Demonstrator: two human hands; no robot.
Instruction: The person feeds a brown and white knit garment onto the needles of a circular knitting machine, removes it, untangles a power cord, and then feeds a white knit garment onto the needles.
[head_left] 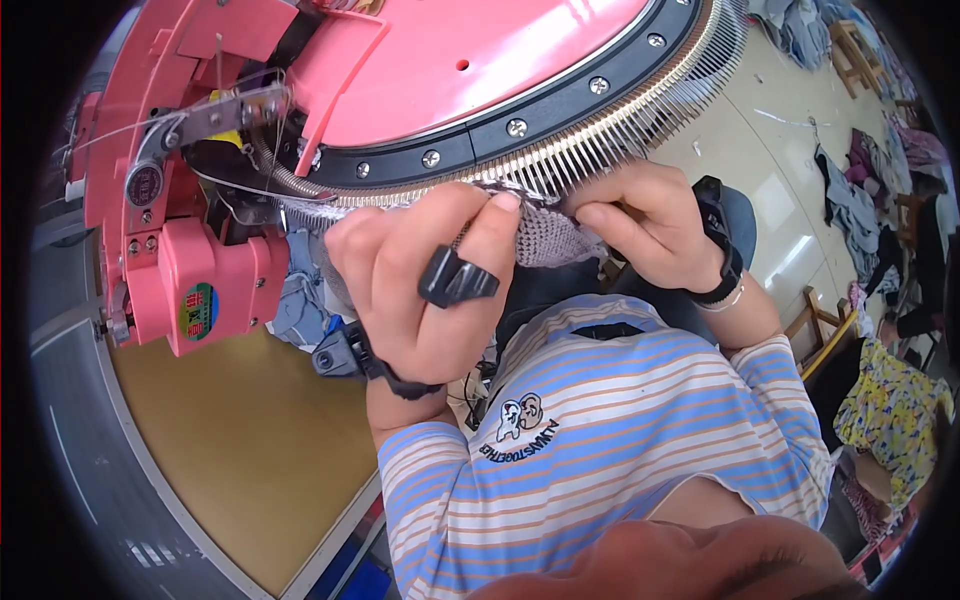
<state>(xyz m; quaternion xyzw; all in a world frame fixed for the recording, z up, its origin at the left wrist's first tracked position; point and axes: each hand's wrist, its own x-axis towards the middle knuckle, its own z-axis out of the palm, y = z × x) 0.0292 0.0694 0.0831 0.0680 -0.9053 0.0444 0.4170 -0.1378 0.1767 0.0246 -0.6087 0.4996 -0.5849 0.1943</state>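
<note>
In the head view, the grey knitted fabric [553, 236] is between the two hands, its upper edge up against the row of metal pins [600, 143] just beyond the fingertips. The left hand [425, 265] is curled, pinching the fabric near that edge, its thumb uppermost; a black clip-like piece [457, 279] sits on one of its fingers. The right hand [650, 222] is bent inward with thumb and forefinger brought together at the fabric's right side; exactly what lies between those tips is hidden. Black straps circle both wrists.

Beyond the hands, the pins fan out from a dark screwed ring [517, 128] around a pink plate [440, 70]. To the left of the left hand stands a pink housing [215, 285], with blue denim cloth [298, 300] between them. Well to the right of the right hand, garments [850, 205] lie on the pale floor [765, 165].
</note>
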